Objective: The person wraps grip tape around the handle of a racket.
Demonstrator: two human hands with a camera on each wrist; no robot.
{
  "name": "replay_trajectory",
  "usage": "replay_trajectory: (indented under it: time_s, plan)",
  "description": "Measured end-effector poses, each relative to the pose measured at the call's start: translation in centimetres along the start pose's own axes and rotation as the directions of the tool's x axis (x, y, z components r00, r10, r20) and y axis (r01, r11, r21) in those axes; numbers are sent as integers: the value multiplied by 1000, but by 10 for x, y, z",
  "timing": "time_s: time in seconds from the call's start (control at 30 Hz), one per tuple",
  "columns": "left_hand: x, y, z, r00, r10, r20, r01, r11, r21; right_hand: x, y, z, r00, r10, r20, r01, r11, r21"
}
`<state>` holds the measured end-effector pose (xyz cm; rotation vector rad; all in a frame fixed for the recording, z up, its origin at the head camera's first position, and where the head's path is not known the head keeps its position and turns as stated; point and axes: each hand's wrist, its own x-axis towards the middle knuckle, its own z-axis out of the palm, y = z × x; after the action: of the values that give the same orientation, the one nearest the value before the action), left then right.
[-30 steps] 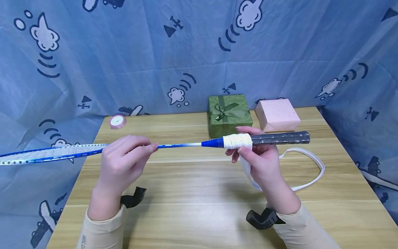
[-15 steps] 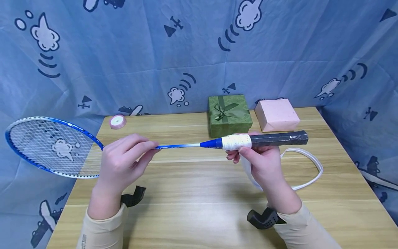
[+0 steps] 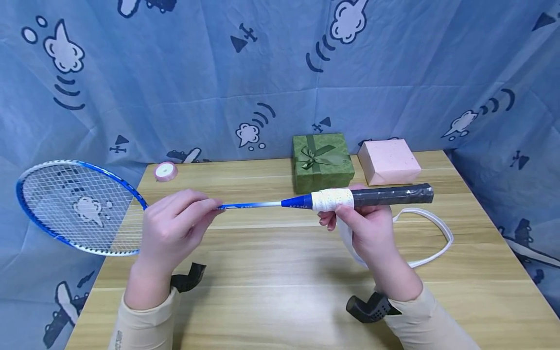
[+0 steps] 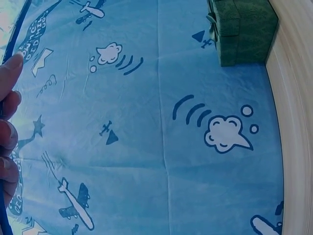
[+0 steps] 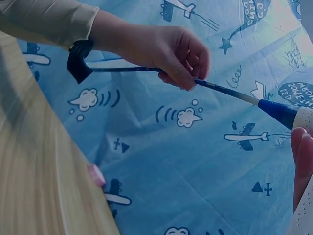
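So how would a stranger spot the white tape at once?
Above the wooden table, find the badminton racket. Follow its shaft to the right hand. There the white tape circles the racket, a dotted white band between the blue cone and black handle.

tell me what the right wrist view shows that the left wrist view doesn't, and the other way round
Only the right wrist view shows the right hand, the white wrap, the left sleeve and the small pink roll. Only the left wrist view shows the green box. Both show the left hand, part of the racket, the patterned curtain and some of the table.
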<state>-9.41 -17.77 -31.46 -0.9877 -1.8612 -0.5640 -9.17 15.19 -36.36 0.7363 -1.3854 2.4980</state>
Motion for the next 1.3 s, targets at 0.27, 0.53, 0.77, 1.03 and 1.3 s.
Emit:
replay_trajectory:
  time_s: [0.27, 0.53, 0.77, 1.03, 1.3]
  plan:
    - [-1, -1, -1, 1000, 1, -24, -1, 1000, -21, 0, 1, -3, 997, -23, 71, 21, 999, 37]
    - [1, -2, -1, 1000, 11, -27, -12, 1000, -29, 2, 1, -6, 988, -63, 138, 52, 995, 81]
    - [1, -2, -1, 1000, 0, 9, 0, 1000, -8, 2, 1, -3, 997, -43, 61, 42, 999, 31]
    - [-2, -4, -1, 1000, -1, 27, 1, 1000, -11, 1, 3, -5, 999, -27, 43, 27, 1000, 0]
    - [-3, -4, -1, 1000, 9, 8, -9, 1000, -19, 1, 0, -6, 996, 26, 90, -25, 1000, -18]
